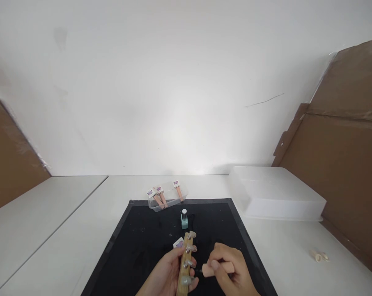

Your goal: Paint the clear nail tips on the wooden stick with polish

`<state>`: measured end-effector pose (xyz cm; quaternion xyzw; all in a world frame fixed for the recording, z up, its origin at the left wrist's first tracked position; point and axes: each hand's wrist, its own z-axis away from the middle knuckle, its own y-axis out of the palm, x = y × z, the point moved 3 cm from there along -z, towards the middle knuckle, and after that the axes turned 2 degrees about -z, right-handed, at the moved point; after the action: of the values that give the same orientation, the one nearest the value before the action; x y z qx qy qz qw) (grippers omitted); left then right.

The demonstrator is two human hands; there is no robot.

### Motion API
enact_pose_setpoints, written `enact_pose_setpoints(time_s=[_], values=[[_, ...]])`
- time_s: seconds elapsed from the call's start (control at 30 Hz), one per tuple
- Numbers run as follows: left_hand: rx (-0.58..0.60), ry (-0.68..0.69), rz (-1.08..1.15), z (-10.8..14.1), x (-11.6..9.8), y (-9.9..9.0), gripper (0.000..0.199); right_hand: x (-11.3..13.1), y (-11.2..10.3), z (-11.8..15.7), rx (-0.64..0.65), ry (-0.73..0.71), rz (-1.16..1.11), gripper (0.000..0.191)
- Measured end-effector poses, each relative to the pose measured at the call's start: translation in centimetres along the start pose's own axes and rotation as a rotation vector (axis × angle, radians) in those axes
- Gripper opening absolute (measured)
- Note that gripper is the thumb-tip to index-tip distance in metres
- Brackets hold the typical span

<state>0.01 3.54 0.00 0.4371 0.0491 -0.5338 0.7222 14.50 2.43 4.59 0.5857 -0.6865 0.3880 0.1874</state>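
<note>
My left hand is wrapped around a wooden strip that carries several clear nail tips on small metal-looking mounts. In my right hand, closed fingers grip a pink nail polish brush. Its thin dark end points left, close to the lower nail tips; I cannot tell whether it touches one. Just beyond my left fingers lies a white-and-purple labelled bottle, partly hidden by the hand. A teal nail polish bottle with a pale top stands past the strip's far end.
A clear plastic tray at the mat's far edge holds three labelled bottles with pink caps. The black mat lies on a white table. To the right are a white translucent box, small beige pieces and a cardboard side panel.
</note>
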Motion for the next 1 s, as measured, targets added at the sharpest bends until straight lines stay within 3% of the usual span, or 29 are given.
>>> enact_pose_setpoints(time_s=[0.1, 0.3, 0.47, 0.63, 1.0], values=[[-0.015, -0.008, -0.007, 0.0, 0.0, 0.0, 0.028, -0.4, 0.3, 0.1, 0.040, 0.068, -0.060, 0.021], [0.040, -0.003, -0.013, -0.6, 0.3, -0.3, 0.031, -1.1, 1.5, 0.4, 0.083, 0.023, -0.156, 0.025], [0.050, -0.008, -0.021, -1.0, 0.5, -0.7, 0.031, -0.3, 1.5, 0.0, 0.176, 0.111, -0.147, 0.027], [0.017, -0.009, -0.030, -0.8, 0.4, -0.5, 0.031, 0.5, 1.4, -0.3, 0.176, 0.114, -0.154, 0.023], [-0.005, -0.008, -0.032, -0.3, 0.2, -0.1, 0.031, -0.6, 1.8, 0.1, 0.201, 0.098, -0.170, 0.014]])
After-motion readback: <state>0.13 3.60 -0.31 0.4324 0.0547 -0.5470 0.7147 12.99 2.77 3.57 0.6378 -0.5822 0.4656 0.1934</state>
